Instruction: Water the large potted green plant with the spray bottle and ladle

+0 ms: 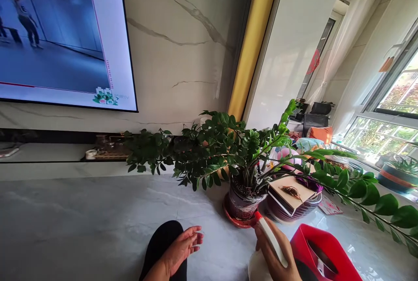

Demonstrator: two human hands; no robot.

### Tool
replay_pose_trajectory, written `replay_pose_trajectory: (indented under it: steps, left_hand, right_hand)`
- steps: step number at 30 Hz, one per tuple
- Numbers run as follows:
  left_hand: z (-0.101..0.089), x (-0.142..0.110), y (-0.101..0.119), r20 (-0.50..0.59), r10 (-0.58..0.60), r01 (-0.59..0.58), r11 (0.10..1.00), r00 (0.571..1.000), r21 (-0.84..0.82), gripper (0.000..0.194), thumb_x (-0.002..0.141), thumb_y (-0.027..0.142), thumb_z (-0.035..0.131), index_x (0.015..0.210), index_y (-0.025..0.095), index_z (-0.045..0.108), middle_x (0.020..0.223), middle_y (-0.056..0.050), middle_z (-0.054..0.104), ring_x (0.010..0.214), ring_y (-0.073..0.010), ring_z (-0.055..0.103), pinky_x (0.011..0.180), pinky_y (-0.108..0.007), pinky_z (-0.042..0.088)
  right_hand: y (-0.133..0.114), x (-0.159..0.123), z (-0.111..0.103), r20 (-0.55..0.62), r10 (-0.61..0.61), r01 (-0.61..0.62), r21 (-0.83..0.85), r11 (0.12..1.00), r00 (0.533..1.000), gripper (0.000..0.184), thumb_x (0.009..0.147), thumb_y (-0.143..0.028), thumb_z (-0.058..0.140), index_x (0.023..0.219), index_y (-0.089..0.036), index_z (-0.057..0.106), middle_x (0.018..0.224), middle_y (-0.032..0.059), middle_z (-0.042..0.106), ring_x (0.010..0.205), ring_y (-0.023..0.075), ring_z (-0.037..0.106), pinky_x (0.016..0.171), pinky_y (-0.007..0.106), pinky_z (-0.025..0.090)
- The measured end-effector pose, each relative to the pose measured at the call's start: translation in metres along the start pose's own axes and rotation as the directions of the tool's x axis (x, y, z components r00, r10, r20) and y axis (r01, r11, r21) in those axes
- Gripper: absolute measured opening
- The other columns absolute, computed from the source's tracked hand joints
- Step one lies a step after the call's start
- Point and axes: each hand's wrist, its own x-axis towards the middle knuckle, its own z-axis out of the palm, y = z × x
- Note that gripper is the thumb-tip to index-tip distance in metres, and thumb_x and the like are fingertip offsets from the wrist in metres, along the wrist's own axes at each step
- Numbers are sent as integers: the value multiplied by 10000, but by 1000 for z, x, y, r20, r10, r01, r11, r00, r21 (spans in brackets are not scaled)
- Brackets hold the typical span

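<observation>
Single head view, looking forward and down across a grey stone-look floor [91,215]. Left hand [179,250] is open, fingers loosely spread and curled slightly upward, holding nothing; it sits over a dark, black-clad shape [161,246], probably a knee or foot, though contact cannot be confirmed. Right hand [266,248] is clamped around a white spray bottle [272,242] with a red nozzle [257,215]. The bottle's long axis runs from near right to far left, tilted up, with the nozzle leading toward a ZZ plant [244,150] just ahead. The plant stands in a dark glazed pot [241,202] on a red saucer [231,215], slightly far and left of the right hand. The right hand is clearly nearer the pot; the left hand lies farther left, well apart from it. A long arching stem [369,194] reaches right above a red box [323,250] at near right. Just right of the pot sits a striped round basket [294,207] bearing a tan board [289,194]. Farther off, a wall-mounted TV [65,32] plays on a veined marble wall [183,54] at far left, and a bright window [388,115] fills the far right, with a small potted plant [398,176] beside it.
</observation>
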Motion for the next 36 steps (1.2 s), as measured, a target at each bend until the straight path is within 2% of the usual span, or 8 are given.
replay_pose_trajectory:
  steps: [4,11,15,19,22,26,32,36]
  left_hand:
    - [-3,0,-4,-8,5,-5,1000,1000,-2,731,691,587,939,1245,180,691,1156,-116,723,1087,-235,661,967,-351,463]
    - [-5,-2,-6,-21,16,-17,1000,1000,-17,721,676,582,943,1214,174,691,1124,-117,719,1059,-233,658,944,-351,460]
    - [-4,-4,-4,-36,8,-9,1000,999,-20,729,651,593,954,1195,183,696,1127,-113,714,1071,-241,656,959,-357,456]
    - [-1,-6,-2,-35,4,-4,1000,999,-20,720,657,582,958,1197,181,701,1121,-112,716,1071,-239,654,978,-364,454]
    - [0,-7,-1,-33,6,-6,1000,999,-22,715,657,578,958,1194,180,703,1114,-111,718,1063,-239,654,972,-364,455]
    - [-3,-5,-3,-29,7,-7,1000,1000,-15,722,663,591,951,1205,184,701,1124,-112,716,1071,-243,653,963,-361,452]
    - [-8,0,-6,-24,5,-5,1000,1000,-6,771,664,609,949,1243,169,693,1165,-135,712,1089,-249,645,972,-361,451]
    - [-6,0,-4,-32,-8,8,1000,999,-7,775,642,612,962,1228,173,707,1163,-136,715,1097,-256,644,981,-366,452]
  right_hand:
    - [-1,4,13,115,31,-42,90,995,993,517,982,-690,595,1077,-235,823,862,88,758,658,227,702,587,280,598]
    - [18,-3,21,155,59,-73,81,994,986,492,930,-707,667,1012,-250,829,872,88,772,708,255,741,555,275,605]
    - [24,-17,20,100,-4,-2,53,999,995,500,925,-687,704,1139,-252,829,1017,107,802,880,286,785,762,320,670]
    - [28,-23,15,11,-31,30,34,999,999,503,918,-667,738,1233,-281,806,1172,99,802,1039,295,783,948,353,646]
    - [27,-14,9,10,4,-5,35,999,1000,537,891,-723,723,1169,-274,822,1119,96,814,995,311,791,802,320,675]
    - [14,5,0,-39,120,-118,45,992,992,586,853,-774,712,1032,-230,833,887,92,802,698,270,754,591,302,636]
    - [-8,18,-17,-108,257,-249,89,965,960,540,907,-714,665,990,-198,799,661,33,684,586,216,648,589,309,562]
    - [-5,22,-24,-145,312,-299,104,949,939,514,911,-693,660,1040,-212,785,749,34,729,587,211,641,588,328,549]
